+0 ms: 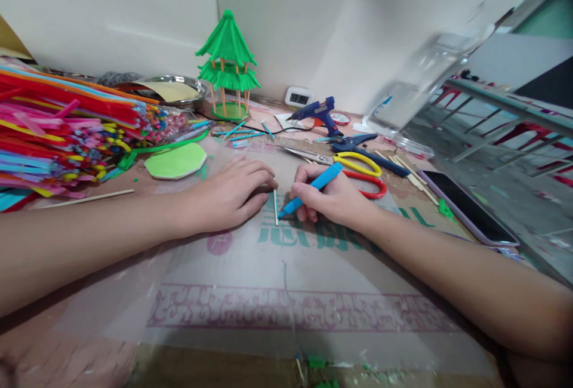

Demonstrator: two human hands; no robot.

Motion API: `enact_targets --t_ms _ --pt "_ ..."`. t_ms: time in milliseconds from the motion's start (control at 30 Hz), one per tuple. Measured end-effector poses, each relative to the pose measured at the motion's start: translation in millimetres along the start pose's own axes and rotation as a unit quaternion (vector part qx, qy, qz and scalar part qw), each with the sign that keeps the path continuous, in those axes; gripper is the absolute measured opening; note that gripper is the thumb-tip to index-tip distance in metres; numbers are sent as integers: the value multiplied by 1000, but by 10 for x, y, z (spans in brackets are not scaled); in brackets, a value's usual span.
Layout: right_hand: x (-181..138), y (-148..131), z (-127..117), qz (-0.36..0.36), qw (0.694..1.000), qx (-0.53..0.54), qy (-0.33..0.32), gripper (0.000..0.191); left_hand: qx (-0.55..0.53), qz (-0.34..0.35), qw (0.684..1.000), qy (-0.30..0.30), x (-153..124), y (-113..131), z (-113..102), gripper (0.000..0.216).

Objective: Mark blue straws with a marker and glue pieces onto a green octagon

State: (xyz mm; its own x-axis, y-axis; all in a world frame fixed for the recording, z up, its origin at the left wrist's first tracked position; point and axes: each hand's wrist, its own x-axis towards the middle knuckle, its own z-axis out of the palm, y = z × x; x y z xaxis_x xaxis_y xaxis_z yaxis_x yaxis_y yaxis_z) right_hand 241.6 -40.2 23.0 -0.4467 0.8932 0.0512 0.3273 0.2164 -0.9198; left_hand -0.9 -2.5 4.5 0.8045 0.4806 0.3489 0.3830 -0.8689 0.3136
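Observation:
A short thin wooden stick [276,208], partly coloured blue along one side, lies on the translucent plastic sheet [224,268]. My left hand [237,191] rests on the sheet, its fingertips closed on the stick's far end. In my right hand [324,197] is a blue marker pen [311,190], gripped like a pencil with its tip down against the near part of the stick. Scissors [353,167] with yellow and red handles lie just beyond my right hand. A light green octagonal piece [176,160] lies beyond my left forearm.
A green pagoda model [228,65] stands at the back, near a blue glue gun [316,113] and a small digital timer [298,97]. Bundled colourful pipe cleaners [67,131] fill the left. Blue-handled pliers [371,152], loose sticks [414,178] and a phone [468,206] lie right.

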Motion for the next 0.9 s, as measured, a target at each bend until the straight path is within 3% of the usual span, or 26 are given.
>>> enact_targets --t_ms 267,600,767,900 --pt "27 -9 25 3 999 4 41 25 8 9 1000 2 3 -7 9 24" --pt "-12 -29 12 8 999 8 -32 26 16 4 1000 -5 8 7 -7 24" --pt "4 -15 30 2 1000 7 25 26 16 9 1000 -4 4 2 -3 24" --pt "21 2 34 -8 999 5 36 25 16 12 1000 -3 8 -2 1 25"
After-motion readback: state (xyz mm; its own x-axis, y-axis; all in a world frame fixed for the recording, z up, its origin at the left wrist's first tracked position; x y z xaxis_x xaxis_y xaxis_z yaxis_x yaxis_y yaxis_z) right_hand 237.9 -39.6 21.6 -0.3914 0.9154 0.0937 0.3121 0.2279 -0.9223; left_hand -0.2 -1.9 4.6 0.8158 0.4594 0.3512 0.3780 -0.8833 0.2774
